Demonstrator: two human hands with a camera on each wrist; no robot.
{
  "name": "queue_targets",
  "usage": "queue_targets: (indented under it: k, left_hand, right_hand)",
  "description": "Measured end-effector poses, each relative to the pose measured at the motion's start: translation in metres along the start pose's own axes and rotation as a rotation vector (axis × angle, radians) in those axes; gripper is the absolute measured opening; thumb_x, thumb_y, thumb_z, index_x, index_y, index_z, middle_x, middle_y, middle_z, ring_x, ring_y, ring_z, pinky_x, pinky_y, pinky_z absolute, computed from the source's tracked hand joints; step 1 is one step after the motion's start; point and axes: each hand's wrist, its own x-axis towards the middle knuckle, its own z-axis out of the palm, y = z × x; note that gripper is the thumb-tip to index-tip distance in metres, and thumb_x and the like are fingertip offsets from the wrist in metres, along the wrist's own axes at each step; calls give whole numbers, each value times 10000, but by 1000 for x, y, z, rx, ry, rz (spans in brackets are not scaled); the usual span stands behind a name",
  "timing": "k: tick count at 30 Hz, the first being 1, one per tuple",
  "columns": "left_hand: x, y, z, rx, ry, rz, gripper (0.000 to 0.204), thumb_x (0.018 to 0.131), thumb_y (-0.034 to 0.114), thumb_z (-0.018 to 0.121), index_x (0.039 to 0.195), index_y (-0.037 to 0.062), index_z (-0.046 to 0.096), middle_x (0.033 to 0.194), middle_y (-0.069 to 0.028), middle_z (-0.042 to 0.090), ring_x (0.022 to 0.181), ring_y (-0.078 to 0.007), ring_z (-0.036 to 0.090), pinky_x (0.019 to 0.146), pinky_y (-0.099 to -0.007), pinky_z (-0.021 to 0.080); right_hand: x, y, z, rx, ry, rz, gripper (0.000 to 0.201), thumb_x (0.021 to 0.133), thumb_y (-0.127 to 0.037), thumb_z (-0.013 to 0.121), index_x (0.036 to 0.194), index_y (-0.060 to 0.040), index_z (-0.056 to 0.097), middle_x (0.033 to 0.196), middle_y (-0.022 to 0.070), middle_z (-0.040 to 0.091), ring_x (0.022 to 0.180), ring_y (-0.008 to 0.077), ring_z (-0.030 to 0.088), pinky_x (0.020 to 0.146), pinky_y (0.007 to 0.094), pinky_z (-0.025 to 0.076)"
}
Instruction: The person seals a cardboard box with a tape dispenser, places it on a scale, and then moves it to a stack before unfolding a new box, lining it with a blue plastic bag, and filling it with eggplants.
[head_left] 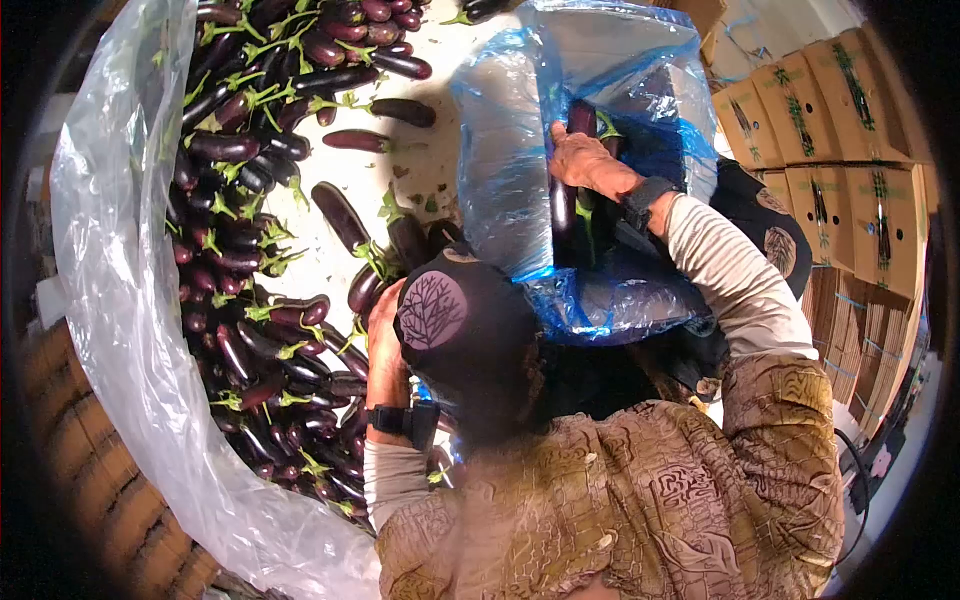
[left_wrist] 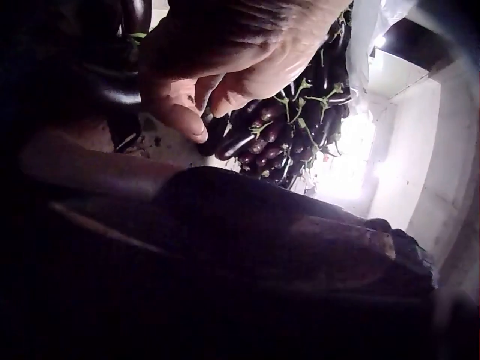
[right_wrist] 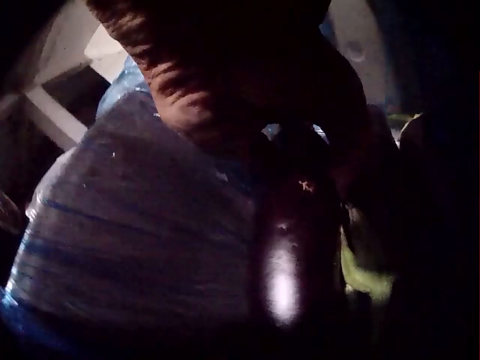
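In the head view my right hand [head_left: 592, 165] is inside a box lined with blue plastic film [head_left: 505, 170], fingers curled over a dark purple eggplant [head_left: 563, 210]. The right wrist view shows that eggplant [right_wrist: 283, 270] beneath the shadowed hand [right_wrist: 247, 82], beside the film. Another eggplant [head_left: 582, 116] lies just beyond the fingers. My left hand [head_left: 384, 335] is low beside the loose eggplants, partly covered by a black cap [head_left: 470, 350]. The left wrist view has this hand [left_wrist: 232, 56] with loosely bent fingers and a gap by the thumb, nothing held there; an eggplant [left_wrist: 214, 136] shows behind the thumb tip.
A large heap of eggplants [head_left: 235, 260] with green stems covers the left of a white surface [head_left: 330, 95]. Clear plastic sheeting [head_left: 120, 270] borders the heap. Cardboard boxes [head_left: 800, 110] are stacked at the right, above flattened cardboard [head_left: 860, 330].
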Motion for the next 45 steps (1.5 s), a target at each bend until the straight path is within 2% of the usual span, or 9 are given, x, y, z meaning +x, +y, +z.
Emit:
queue_targets:
  k: [5, 12, 17, 22, 25, 27, 36, 40, 45]
  left_hand:
    - [53, -41, -34, 10, -110, 187, 308, 938, 204, 577, 1178, 18, 627, 1051, -65, 668, 937, -151, 626, 856, -292, 498]
    - [178, -79, -74, 618, 473, 514, 473, 845, 230, 669, 1218, -30, 539, 1060, -229, 626, 987, -376, 601, 868, -457, 483]
    - [252, -86, -81, 876, 541, 338, 732, 773, 379, 738, 1300, -5, 404, 1086, -306, 560, 1018, -465, 559, 881, -515, 460]
    - [261, -84, -77, 594, 520, 361, 724, 728, 448, 790, 1176, -20, 467, 1034, -228, 647, 856, -393, 638, 779, -463, 498]
    - [234, -52, -73, 72, 285, 345, 518, 814, 322, 751, 1148, -6, 528, 876, -116, 644, 824, -334, 652, 742, -402, 538]
    - [213, -28, -81, -710, 83, 25, 341, 889, 287, 683, 1050, 17, 551, 885, -123, 647, 782, -295, 659, 681, -372, 566]
    - [53, 86, -29, -862, -583, 255, 601, 991, 451, 431, 1348, -32, 440, 1174, -254, 566, 715, -249, 556, 633, -353, 477]
    - [4, 116, 3, -747, -538, 247, 578, 976, 431, 475, 1336, -21, 462, 1179, -257, 566, 787, -269, 597, 643, -353, 490]
    - [-70, 170, 58, -98, -494, 426, 625, 918, 445, 562, 1355, 21, 420, 1099, -134, 623, 794, -181, 617, 651, -278, 491]
  right_hand:
    - [-8, 1, -12, -150, -3, -73, 508, 946, -206, 443, 1361, 81, 388, 1142, 316, 600, 928, 395, 664, 773, 448, 534]
    - [12, 28, 12, -605, 33, -433, 475, 871, -195, 565, 1305, -6, 519, 1189, 297, 581, 890, 368, 666, 793, 414, 533]
    - [-29, 15, -20, 509, -211, 109, 778, 925, -363, 537, 1522, -106, 108, 902, 235, 682, 873, 395, 669, 844, 448, 495]
    - [-44, 18, -17, 537, -100, 45, 850, 909, -320, 607, 1513, -84, 58, 904, 244, 649, 899, 397, 651, 849, 444, 484]
    - [-47, 17, -20, 507, -72, 56, 806, 895, -323, 627, 1483, -43, 152, 877, 241, 643, 887, 399, 647, 832, 447, 487]
    - [-52, 17, -21, 489, -56, 38, 769, 887, -324, 638, 1458, -23, 220, 864, 239, 639, 873, 397, 646, 816, 448, 492]
    - [-104, -5, -113, 600, 46, -331, 342, 921, -226, 610, 1128, 46, 603, 877, 154, 674, 805, 242, 648, 727, 354, 502]
    - [-139, -46, -144, 914, -76, -309, 389, 950, -211, 599, 1256, 24, 550, 924, 69, 670, 798, 114, 594, 719, 288, 505]
    - [-158, -84, -143, 1203, -80, -632, 687, 936, -252, 633, 1492, -75, 270, 1271, 144, 559, 1194, 224, 517, 1029, 358, 415]
